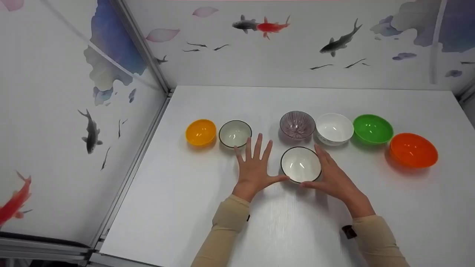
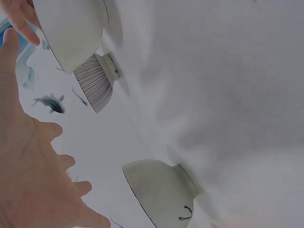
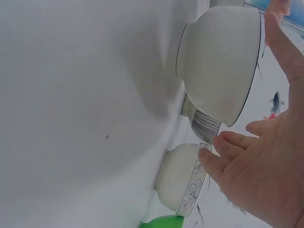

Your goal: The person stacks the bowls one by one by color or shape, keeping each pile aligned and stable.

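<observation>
A white bowl with a dark rim (image 1: 300, 163) stands upright in front of the row of other bowls. My left hand (image 1: 254, 170) has its fingers spread wide, its thumb tip right at the bowl's left front rim. On the other side, my right hand (image 1: 336, 180) curves loosely beside the bowl, thumb at the front rim and straight fingers along the right side. Both wrist views show this bowl (image 3: 218, 61) from the side. Just beyond the left fingertips sits a pale grey-green bowl with a dark rim (image 1: 235, 132).
A yellow bowl (image 1: 200, 132) is at the far left. Behind and to the right stand a purple ribbed bowl (image 1: 297, 124), a white patterned bowl (image 1: 334, 128), a green bowl (image 1: 372, 128) and an orange bowl (image 1: 413, 150). Panels printed with fish (image 1: 297, 74) border the white table (image 1: 156, 207).
</observation>
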{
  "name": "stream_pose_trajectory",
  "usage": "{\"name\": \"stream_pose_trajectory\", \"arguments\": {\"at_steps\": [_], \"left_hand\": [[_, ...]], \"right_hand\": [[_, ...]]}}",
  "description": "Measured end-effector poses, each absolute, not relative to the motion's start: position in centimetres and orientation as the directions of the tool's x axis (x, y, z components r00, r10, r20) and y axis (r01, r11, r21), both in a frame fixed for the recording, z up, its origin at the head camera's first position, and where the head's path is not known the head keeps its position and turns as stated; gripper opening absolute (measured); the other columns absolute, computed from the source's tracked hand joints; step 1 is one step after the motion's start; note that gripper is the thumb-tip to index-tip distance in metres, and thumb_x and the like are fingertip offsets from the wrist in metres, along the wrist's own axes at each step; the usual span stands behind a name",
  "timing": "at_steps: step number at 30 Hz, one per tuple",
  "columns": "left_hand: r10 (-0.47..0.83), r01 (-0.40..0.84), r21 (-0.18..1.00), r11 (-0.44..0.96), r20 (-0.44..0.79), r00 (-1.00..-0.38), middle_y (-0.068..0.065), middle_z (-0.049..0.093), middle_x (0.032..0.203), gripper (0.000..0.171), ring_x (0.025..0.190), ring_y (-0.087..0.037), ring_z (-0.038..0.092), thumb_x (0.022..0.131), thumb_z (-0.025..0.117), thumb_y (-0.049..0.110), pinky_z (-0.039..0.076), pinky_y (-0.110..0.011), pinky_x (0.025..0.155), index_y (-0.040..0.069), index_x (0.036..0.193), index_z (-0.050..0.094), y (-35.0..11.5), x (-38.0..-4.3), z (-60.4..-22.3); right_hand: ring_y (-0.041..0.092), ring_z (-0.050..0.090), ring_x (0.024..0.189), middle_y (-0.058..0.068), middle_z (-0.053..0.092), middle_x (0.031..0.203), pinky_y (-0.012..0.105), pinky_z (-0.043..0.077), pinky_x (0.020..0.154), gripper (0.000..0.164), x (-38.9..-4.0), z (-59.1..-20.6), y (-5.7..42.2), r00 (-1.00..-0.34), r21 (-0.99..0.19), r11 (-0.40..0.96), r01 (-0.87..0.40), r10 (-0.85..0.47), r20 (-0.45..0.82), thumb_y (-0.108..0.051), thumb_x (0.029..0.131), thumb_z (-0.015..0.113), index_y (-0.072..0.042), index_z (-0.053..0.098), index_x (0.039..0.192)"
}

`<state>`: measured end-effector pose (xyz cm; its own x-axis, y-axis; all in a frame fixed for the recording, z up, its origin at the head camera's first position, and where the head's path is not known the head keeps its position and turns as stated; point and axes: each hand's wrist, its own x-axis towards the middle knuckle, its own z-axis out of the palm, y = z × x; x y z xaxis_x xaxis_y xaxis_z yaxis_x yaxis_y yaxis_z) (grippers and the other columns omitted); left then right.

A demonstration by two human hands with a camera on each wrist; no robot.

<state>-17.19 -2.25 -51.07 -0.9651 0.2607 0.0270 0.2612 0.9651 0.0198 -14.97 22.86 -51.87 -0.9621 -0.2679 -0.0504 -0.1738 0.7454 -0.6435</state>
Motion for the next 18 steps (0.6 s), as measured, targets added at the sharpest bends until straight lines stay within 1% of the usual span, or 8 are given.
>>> {"name": "stream_pose_trajectory", "arguments": {"at_steps": [4,7,9,14,18], "left_hand": [[0.26,0.261,0.032,0.965,0.026,-0.965,-0.004,-0.002,0.17,0.121,0.156,-0.037,0.004,0.066,0.046,0.097,0.01,-0.075,0.118,0.032,0.161,0.011,-2.31,-17.03,-51.27],[0.259,0.259,0.019,0.966,0.033,-0.965,-0.004,-0.001,0.17,0.12,0.156,-0.037,0.006,0.067,0.045,0.097,0.01,-0.074,0.118,0.032,0.161,0.011,-2.32,-17.01,-51.42],[0.259,0.259,0.013,0.966,0.035,-0.965,-0.004,-0.001,0.17,0.12,0.156,-0.037,0.007,0.067,0.045,0.097,0.01,-0.074,0.118,0.031,0.161,0.011,-2.34,-16.98,-51.55],[0.258,0.259,0.029,0.965,0.043,-0.965,-0.005,0.0,0.17,0.12,0.156,-0.037,0.008,0.066,0.047,0.096,0.015,-0.074,0.118,0.031,0.161,0.013,-2.42,-16.9,-51.88],[0.25,0.251,0.032,0.967,0.036,-0.968,-0.005,-0.001,0.17,0.119,0.156,-0.036,0.006,0.068,0.047,0.095,0.02,-0.073,0.117,0.031,0.161,0.012,-2.53,-16.89,-51.97]], "right_hand": [[0.048,0.021,0.149,0.025,0.015,0.164,0.067,0.025,0.118,0.127,-14.96,-52.16,22.78,-0.963,-0.65,0.743,-0.159,-0.261,-0.063,-0.053,0.072,0.084,-0.005,0.006,0.16],[0.047,0.022,0.149,0.026,0.016,0.163,0.067,0.026,0.118,0.124,-14.99,-52.33,22.67,-0.964,-0.651,0.745,-0.147,-0.255,-0.074,-0.05,0.074,0.085,-0.002,0.009,0.159],[0.047,0.026,0.148,0.027,0.019,0.162,0.067,0.027,0.117,0.122,-14.94,-52.45,22.62,-0.966,-0.666,0.733,-0.137,-0.249,-0.075,-0.048,0.074,0.085,0.0,0.011,0.159],[0.045,0.038,0.139,0.026,0.033,0.153,0.068,0.033,0.113,0.117,-14.77,-52.7,22.34,-0.971,-0.733,0.665,-0.143,-0.237,-0.026,-0.04,0.071,0.089,0.0,0.021,0.157],[0.045,0.041,0.136,0.027,0.037,0.149,0.067,0.033,0.113,0.113,-14.79,-52.91,22.03,-0.973,-0.767,0.623,-0.151,-0.229,0.005,-0.032,0.07,0.091,0.0,0.024,0.155]]}}
